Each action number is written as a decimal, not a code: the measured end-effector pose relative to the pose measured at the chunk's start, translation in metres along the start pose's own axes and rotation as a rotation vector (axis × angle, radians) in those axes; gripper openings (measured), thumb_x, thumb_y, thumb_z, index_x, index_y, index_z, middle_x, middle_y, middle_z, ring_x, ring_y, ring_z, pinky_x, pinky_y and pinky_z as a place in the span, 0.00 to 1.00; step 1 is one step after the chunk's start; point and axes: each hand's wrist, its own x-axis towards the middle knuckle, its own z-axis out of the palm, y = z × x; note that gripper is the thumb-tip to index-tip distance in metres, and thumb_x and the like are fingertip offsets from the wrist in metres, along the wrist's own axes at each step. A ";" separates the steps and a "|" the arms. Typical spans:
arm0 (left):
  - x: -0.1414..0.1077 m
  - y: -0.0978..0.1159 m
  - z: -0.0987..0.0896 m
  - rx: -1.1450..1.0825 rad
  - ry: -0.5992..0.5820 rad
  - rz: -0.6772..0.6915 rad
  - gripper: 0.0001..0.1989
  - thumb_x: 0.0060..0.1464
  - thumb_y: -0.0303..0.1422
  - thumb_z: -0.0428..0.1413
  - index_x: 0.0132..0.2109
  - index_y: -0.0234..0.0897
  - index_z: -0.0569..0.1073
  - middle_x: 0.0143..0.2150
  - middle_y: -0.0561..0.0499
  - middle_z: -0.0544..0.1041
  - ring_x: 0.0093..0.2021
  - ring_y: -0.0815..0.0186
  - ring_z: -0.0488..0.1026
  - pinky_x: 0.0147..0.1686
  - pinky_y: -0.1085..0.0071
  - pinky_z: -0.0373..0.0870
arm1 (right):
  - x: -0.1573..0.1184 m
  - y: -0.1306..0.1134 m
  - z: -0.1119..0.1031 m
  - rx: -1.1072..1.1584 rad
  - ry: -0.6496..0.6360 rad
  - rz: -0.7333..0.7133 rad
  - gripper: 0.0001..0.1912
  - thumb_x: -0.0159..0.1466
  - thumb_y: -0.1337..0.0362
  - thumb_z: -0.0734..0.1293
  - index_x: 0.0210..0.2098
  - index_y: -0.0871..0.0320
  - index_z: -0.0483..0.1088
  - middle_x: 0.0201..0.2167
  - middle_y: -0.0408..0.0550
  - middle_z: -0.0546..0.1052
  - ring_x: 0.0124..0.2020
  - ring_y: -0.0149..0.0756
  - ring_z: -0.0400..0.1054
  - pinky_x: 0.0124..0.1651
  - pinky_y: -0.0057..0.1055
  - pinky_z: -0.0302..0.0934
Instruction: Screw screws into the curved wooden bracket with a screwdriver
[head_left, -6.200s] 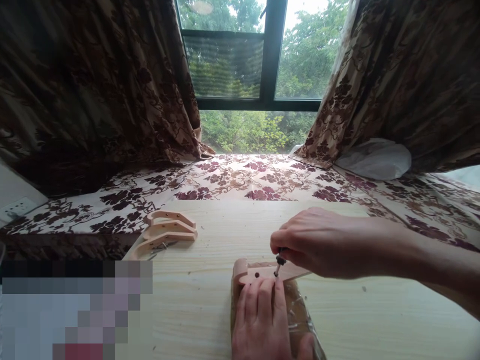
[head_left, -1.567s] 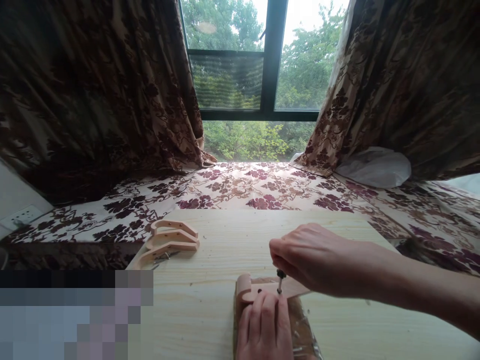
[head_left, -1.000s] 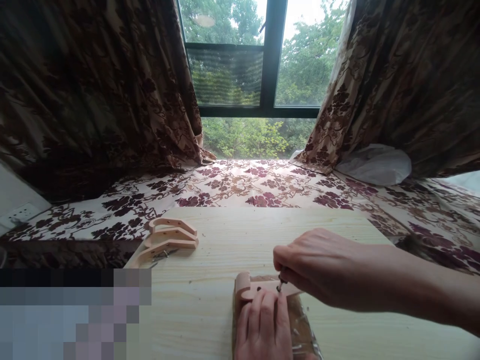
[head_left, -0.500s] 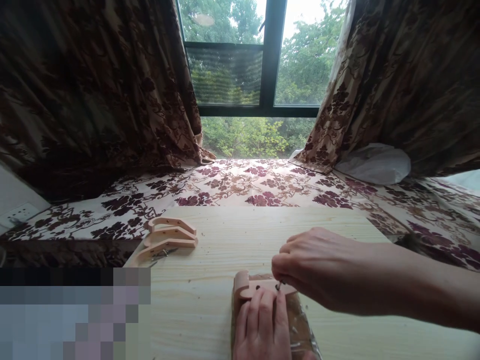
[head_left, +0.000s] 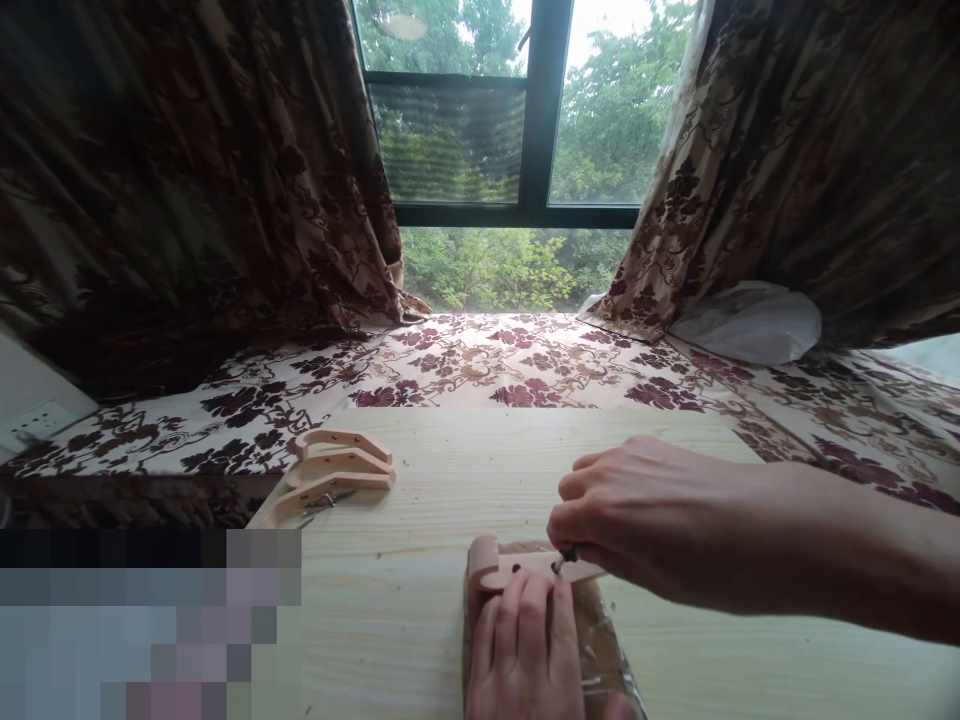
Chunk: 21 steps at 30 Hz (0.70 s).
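Note:
A curved pale wooden hook [head_left: 487, 563] with dark holes lies across the top of a brown block wrapped in clear plastic [head_left: 596, 635]. My left hand [head_left: 525, 645] rests over the block, its fingertips pressed against the hook's near edge and holding it there. Above the hook's right end, my right hand [head_left: 637, 525] is closed around a thin metal tool [head_left: 562, 561]. The tool's tip meets the right-hand hole; most of it is hidden in my fist, so its exact kind is unclear.
Several similar wooden hooks [head_left: 341, 462] lie at the left of the pale wooden board [head_left: 420, 600], with small metal pieces [head_left: 326, 502] beside them. Behind are a floral-covered ledge [head_left: 480, 365], curtains and a window. A white plastic bag [head_left: 750, 322] sits back right.
My right hand has turned and lifted slightly, showing more of the metal tool, whose tip stays at the hole. My left hand stays on the hook. The view has tilted slightly.

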 end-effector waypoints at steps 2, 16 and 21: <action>0.001 0.000 -0.001 -0.001 0.004 -0.003 0.28 0.61 0.48 0.39 0.55 0.34 0.70 0.48 0.43 0.75 0.51 0.56 0.69 0.49 0.62 0.62 | 0.001 0.002 0.003 0.004 -0.014 -0.006 0.10 0.65 0.69 0.60 0.30 0.59 0.71 0.26 0.47 0.74 0.27 0.33 0.65 0.27 0.29 0.48; 0.002 0.000 -0.005 -0.012 -0.025 0.004 0.26 0.58 0.45 0.44 0.56 0.33 0.68 0.49 0.43 0.74 0.52 0.55 0.68 0.51 0.61 0.60 | 0.003 0.001 0.007 -0.031 0.018 0.033 0.09 0.64 0.65 0.62 0.28 0.59 0.70 0.23 0.46 0.73 0.25 0.31 0.63 0.25 0.29 0.44; 0.004 -0.007 -0.008 0.027 -0.068 0.092 0.28 0.55 0.48 0.48 0.55 0.33 0.69 0.50 0.44 0.74 0.51 0.56 0.68 0.51 0.64 0.60 | 0.004 0.002 0.004 -0.016 0.005 -0.009 0.10 0.65 0.68 0.60 0.28 0.58 0.68 0.25 0.45 0.73 0.26 0.31 0.62 0.27 0.29 0.47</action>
